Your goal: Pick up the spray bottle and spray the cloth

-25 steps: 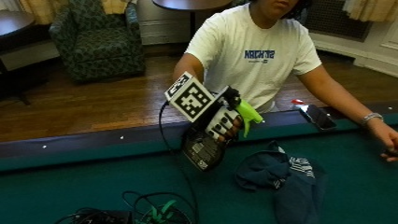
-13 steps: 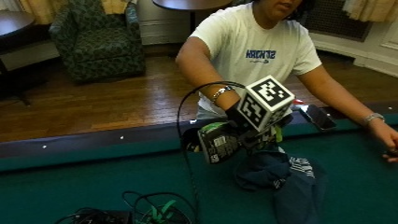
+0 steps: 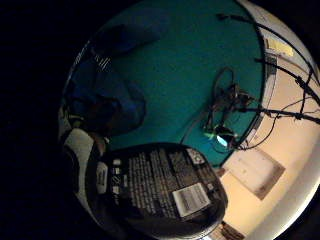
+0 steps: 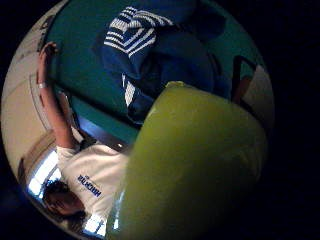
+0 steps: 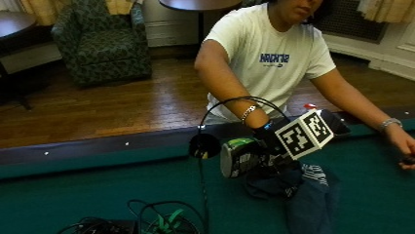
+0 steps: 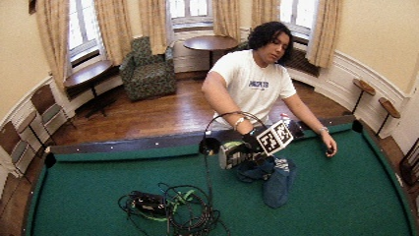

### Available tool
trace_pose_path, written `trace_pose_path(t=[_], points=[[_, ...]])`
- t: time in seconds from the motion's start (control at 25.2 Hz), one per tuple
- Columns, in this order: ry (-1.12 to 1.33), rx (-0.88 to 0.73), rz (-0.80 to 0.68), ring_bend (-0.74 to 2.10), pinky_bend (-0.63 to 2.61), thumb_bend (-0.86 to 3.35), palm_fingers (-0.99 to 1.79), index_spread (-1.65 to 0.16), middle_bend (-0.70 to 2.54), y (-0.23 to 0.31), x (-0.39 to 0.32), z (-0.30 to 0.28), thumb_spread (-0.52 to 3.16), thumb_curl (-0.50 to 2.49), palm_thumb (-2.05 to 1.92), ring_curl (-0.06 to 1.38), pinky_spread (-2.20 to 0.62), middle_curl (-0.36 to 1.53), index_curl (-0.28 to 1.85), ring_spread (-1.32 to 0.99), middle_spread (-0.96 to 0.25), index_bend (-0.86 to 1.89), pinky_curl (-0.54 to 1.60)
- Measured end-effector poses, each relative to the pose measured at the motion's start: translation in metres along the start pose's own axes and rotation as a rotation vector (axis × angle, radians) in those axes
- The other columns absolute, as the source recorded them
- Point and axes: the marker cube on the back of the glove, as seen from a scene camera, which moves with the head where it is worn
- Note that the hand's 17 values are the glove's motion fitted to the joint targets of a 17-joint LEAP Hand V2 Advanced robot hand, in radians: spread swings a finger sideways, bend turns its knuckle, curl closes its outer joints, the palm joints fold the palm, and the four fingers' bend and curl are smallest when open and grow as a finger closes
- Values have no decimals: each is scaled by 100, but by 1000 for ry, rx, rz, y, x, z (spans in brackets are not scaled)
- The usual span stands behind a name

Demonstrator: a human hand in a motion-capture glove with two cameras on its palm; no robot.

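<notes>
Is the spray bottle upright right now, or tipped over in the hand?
Tipped. The spray bottle lies roughly sideways in the gloved right hand, its base toward the camera, just above the blue cloth.

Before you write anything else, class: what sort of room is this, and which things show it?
Probably a lounge or games room: a green felt table with dark rails, a patterned armchair, and curtained windows.

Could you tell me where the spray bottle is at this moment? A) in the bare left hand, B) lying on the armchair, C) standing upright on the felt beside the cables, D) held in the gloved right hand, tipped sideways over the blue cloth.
D: the gloved right hand grips the spray bottle on its side, just above the blue cloth on the green table.
</notes>
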Motion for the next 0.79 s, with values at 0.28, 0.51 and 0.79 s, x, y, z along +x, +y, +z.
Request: trace_pose_path(t=[0.28, 0.51, 0.79], points=[[7, -15, 7, 73, 40, -3, 138, -26, 68, -5, -1, 4, 28, 78, 90, 49, -32, 57, 58, -22, -20, 42, 39], [-132, 100, 8, 74, 40, -3, 139, -26, 67, 3, 7, -14, 28, 78, 89, 49, -32, 57, 59, -22, -20, 41, 39], [-540, 428, -59, 74, 40, -3, 138, -26, 68, 37, 23, -58, 28, 79, 89, 48, -32, 57, 59, -22, -20, 41, 39]])
